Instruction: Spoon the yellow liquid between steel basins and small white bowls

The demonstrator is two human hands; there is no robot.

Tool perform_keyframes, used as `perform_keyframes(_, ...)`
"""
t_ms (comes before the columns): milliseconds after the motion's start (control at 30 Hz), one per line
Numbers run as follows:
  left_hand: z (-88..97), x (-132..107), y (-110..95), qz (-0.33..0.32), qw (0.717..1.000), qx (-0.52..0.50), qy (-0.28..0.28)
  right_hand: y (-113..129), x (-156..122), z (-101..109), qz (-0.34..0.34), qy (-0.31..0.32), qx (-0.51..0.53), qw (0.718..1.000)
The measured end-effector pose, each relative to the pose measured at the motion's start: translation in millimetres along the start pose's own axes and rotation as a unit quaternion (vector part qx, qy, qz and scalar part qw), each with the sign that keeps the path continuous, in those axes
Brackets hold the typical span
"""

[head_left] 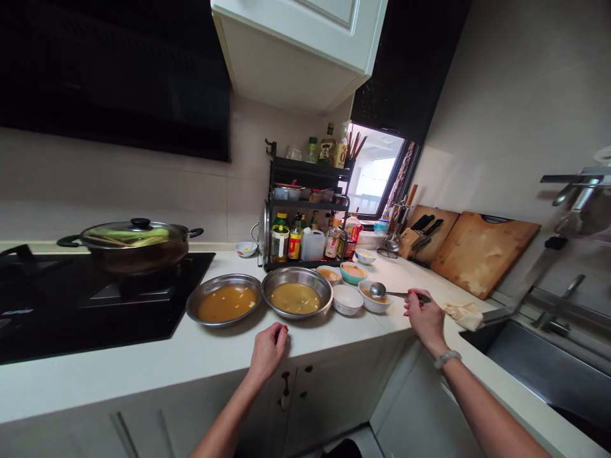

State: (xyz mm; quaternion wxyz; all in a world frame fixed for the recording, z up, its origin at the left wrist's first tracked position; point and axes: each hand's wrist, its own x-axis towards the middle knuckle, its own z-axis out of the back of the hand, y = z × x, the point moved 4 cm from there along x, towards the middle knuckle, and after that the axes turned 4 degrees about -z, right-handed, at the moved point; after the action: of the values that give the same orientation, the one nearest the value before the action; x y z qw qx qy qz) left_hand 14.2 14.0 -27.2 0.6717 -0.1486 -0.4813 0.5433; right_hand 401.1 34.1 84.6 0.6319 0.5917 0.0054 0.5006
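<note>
My right hand [424, 318] is closed round the dark handle of a ladle [379, 291]. The ladle's round metal head is over a small white bowl [377, 306] of brownish liquid. Just left of that stands another white bowl [348, 310]. Behind them are a bowl with orange-brown contents [329, 284] and a green-rimmed bowl [354, 282]. My left hand [270, 348] is curled into a loose fist at the counter's front edge, with nothing visible in it. It is near two wide metal dishes, one of yellowish broth [296, 313] and one of browner broth [224, 324].
A lidded pot [136, 254] sits on the black stove [86, 337] at left. Behind the bowls is a black rack [310, 203] of bottles. Cutting boards [487, 251] and knives [424, 229] lean at right. A cloth [464, 315] lies by the sink [544, 362]. A cabinet [296, 57] hangs overhead.
</note>
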Motion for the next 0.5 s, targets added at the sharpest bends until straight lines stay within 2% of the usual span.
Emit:
perform_keyframes(133, -0.4, 0, 0, 0.0, 1.0, 0.0, 0.003, -5, -5, -4, -0.027, 0.013, -0.001, 1.0)
perform_keyframes(233, -1.0, 0, 1, 0.001, 1.0, 0.001, 0.005, -10, -5, -5, -0.078, 0.01, 0.039, 0.996)
perform_keyframes(367, -0.9, 1, 2, -0.001, 1.0, 0.005, 0.002, -21, 0, 0, -0.148, -0.05, 0.122, 0.98)
perform_keyframes(500, -0.2, 0, 0, -0.004, 1.0, 0.004, 0.002, -24, 5, 4, -0.164, -0.088, 0.188, 0.964)
